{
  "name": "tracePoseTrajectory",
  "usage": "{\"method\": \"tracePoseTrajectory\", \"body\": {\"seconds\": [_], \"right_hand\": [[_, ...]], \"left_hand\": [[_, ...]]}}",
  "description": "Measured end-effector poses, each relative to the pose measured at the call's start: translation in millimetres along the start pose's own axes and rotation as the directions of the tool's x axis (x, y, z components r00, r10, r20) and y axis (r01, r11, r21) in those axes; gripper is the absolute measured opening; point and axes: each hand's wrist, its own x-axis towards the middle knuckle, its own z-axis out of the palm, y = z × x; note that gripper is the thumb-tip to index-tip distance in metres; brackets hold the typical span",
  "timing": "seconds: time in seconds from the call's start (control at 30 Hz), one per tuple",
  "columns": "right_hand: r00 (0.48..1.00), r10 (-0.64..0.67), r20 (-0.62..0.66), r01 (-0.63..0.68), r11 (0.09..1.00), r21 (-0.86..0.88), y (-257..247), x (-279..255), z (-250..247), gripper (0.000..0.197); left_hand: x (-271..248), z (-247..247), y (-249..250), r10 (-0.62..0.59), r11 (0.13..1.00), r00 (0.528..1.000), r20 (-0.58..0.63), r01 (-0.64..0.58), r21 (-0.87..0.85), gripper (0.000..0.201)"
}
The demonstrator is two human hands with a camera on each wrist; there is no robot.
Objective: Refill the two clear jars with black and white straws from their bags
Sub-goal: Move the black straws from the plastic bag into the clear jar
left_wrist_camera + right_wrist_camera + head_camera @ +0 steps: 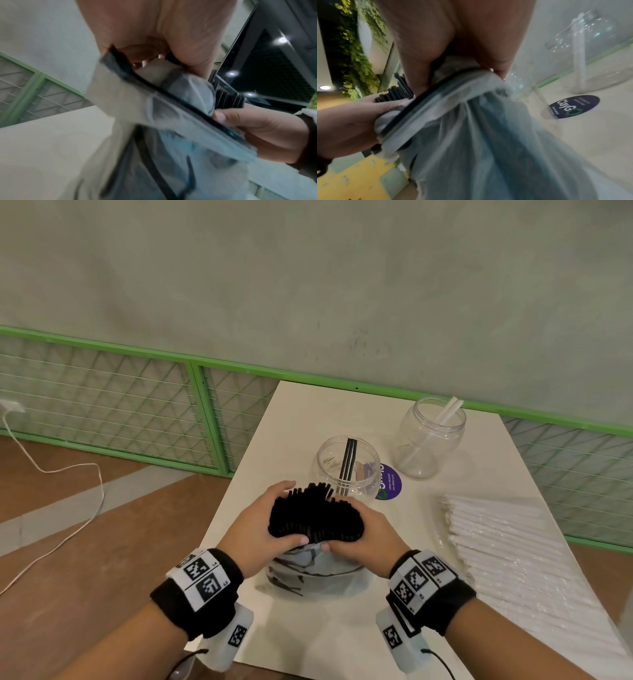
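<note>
A thick bundle of black straws (315, 517) stands upright out of its clear plastic bag (308, 568) on the white table. My left hand (263, 523) grips the bundle from the left and my right hand (363, 534) from the right, both curled round the straws and the bag's mouth (447, 97). Just behind stands a clear jar (346, 470) with a few black straws in it. Farther right is a second clear jar (430, 436) with white straws. The bag of white straws (507, 556) lies flat at the right.
A round purple sticker (390, 486) lies on the table (298, 419) between the jars. A green mesh railing (191, 364) runs along the wall behind. A white cable (85, 491) trails over the wooden floor at the left.
</note>
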Motion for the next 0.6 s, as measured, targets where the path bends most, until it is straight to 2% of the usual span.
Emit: {"method": "tracePoseTrajectory", "body": {"seconds": [0.07,0.17,0.2,0.27,0.33,0.37,0.43,0.53,0.6], "right_hand": [[0.998,0.045,0.038,-0.043,0.997,-0.065,6,1,-2,0.045],[0.997,0.060,0.053,-0.054,0.993,-0.103,6,3,-1,0.030],[0.997,0.055,0.054,-0.048,0.992,-0.116,6,4,0,0.027],[0.997,0.048,0.061,-0.040,0.990,-0.137,3,7,1,0.024],[0.995,0.051,0.081,-0.038,0.986,-0.160,4,8,3,0.023],[0.995,0.056,0.086,-0.040,0.984,-0.175,4,9,3,0.024],[0.995,0.066,0.080,-0.051,0.982,-0.181,5,8,2,0.021],[0.996,0.081,0.033,-0.077,0.992,-0.101,8,4,-5,0.023],[0.996,0.094,0.005,-0.093,0.995,-0.034,9,-1,-10,0.030]], "left_hand": [[0,-5,-3,-0.025,0.999,0.999,0.040,0.024,0.035,0.100],[1,-13,11,0.094,0.977,0.993,0.076,-0.107,0.183,0.107],[4,-13,19,0.150,0.943,0.985,0.087,-0.169,0.286,0.108],[17,-9,35,0.234,0.818,0.958,0.166,-0.286,0.499,0.112],[33,0,42,0.216,0.693,0.923,0.318,-0.375,0.616,0.112],[40,5,43,0.184,0.658,0.903,0.388,-0.406,0.634,0.109],[47,8,42,0.153,0.644,0.872,0.465,-0.445,0.622,0.091],[46,2,34,0.220,0.694,0.895,0.388,-0.423,0.583,0.052],[41,-3,26,0.245,0.727,0.920,0.307,-0.384,0.569,0.041]]}}
